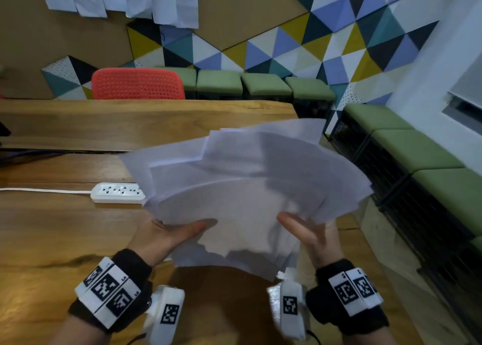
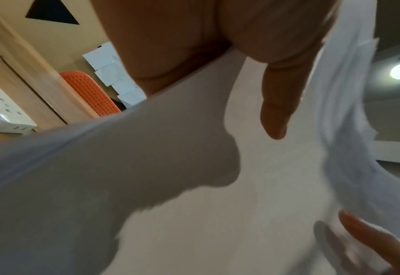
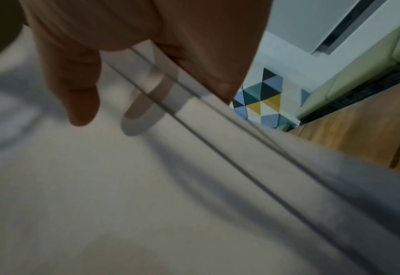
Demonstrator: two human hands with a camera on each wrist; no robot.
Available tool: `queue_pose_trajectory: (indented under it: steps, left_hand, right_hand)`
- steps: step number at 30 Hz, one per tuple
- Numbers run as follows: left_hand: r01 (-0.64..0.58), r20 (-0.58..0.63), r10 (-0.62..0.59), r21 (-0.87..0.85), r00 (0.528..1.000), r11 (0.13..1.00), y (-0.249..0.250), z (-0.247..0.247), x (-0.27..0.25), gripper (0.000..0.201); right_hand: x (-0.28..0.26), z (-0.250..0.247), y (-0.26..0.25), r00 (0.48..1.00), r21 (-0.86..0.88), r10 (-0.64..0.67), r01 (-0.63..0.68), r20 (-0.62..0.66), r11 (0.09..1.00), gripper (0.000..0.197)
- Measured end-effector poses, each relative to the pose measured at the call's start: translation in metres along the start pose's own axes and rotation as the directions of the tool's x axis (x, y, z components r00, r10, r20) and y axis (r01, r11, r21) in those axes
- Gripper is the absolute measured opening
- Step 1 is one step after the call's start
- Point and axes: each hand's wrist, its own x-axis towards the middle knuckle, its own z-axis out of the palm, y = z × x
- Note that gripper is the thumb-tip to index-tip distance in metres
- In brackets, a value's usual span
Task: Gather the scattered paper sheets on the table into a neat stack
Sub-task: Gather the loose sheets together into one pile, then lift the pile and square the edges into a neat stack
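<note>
Thumbs are pressing down on the top sheet while the fingers beneath stay hidden: the left hand (image 1: 167,236) and the right hand (image 1: 311,233) are each pinching a near edge of the fanned bundle of white paper sheets (image 1: 245,177), lifting it off the brown wooden table (image 1: 52,229). Gathering is looking finished; squaring the splayed edges is remaining. Beyond the left fingers, a white plastic power strip (image 1: 118,192) is lying.

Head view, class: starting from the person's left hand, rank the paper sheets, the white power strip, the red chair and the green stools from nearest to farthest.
1. Paper sheets: held in the left hand, thumb on top.
2. White power strip: on the table, just beyond the hand, to its left.
3. Red chair: behind the table's far edge.
4. Green stools: along the wall, farther back and to the right.
</note>
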Motion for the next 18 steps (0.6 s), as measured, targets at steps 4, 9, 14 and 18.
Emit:
queue_pose_trajectory:
  steps: [4, 9, 14, 18]
  left_hand:
    - [-0.004, -0.018, 0.004, -0.044, 1.0, 0.999, -0.008, -0.007, 0.006, 0.101]
    - [-0.028, 0.089, 0.022, 0.067, 0.996, 0.997, -0.003, -0.008, -0.002, 0.095]
    - [-0.023, 0.013, 0.023, 0.043, 1.0, 0.999, -0.002, -0.004, 0.001, 0.1]
    - [-0.033, 0.029, 0.032, 0.054, 0.999, 0.998, -0.001, -0.005, -0.002, 0.097]
  right_hand:
    - [0.005, 0.003, 0.003, 1.0, -0.002, -0.017, 0.017, 0.017, 1.0, 0.068]
    - [0.003, -0.001, 0.008, 0.999, -0.019, 0.008, -0.008, 0.036, 1.0, 0.057]
    - [0.006, 0.006, 0.0, 0.997, 0.055, 0.001, -0.005, 0.08, 0.998, 0.055]
    - [0.004, 0.001, 0.009, 0.998, 0.053, 0.043, -0.046, 0.052, 0.998, 0.051]
